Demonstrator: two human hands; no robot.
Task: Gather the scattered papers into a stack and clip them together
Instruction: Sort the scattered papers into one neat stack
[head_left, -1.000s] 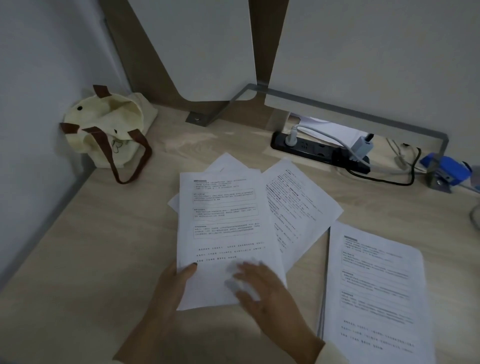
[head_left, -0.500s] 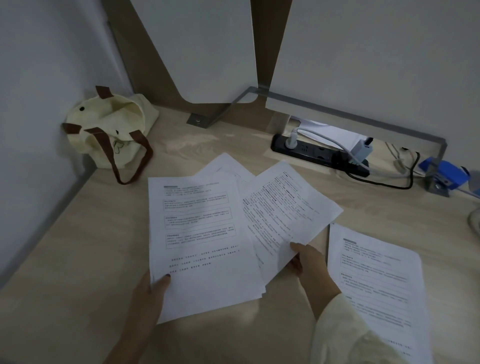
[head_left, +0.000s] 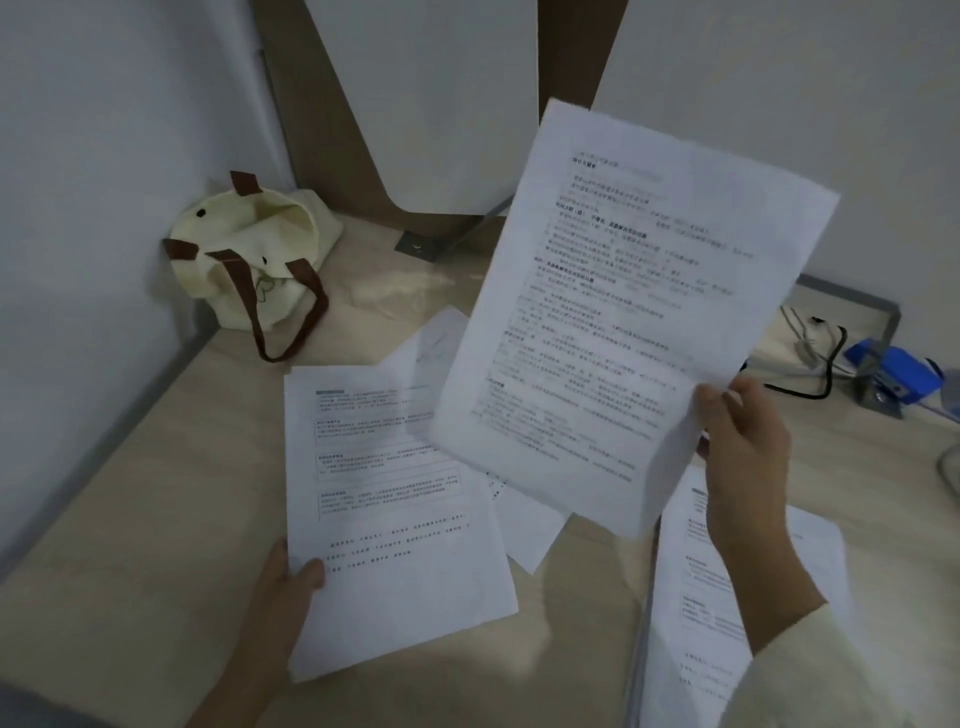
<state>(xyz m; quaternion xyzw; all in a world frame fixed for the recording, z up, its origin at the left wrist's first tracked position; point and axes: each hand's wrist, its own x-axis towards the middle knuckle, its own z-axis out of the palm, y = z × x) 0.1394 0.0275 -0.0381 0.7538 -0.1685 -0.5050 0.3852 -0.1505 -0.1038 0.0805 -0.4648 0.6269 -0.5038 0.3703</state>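
My right hand (head_left: 740, 447) grips a printed sheet (head_left: 618, 312) by its lower right edge and holds it raised and tilted above the desk. My left hand (head_left: 283, 597) pinches the lower left corner of another printed sheet (head_left: 395, 509), which lies nearly flat over the desk. More white sheets (head_left: 535, 530) peek out from under these two. A separate pile of printed pages (head_left: 696, 597) lies at the right, partly hidden by my right forearm. A blue clip-like object (head_left: 898, 374) sits at the far right.
A cream tote bag (head_left: 249, 260) with brown straps stands in the back left corner against the wall. Black and white cables (head_left: 815, 353) lie at the back right beside a grey metal bracket (head_left: 872, 306). The wooden desk (head_left: 156, 519) ends at walls on the left and behind.
My right hand has lifted the middle sheet off the desk and raised it high toward the right. My left hand still holds its sheet, which has shifted slightly left.
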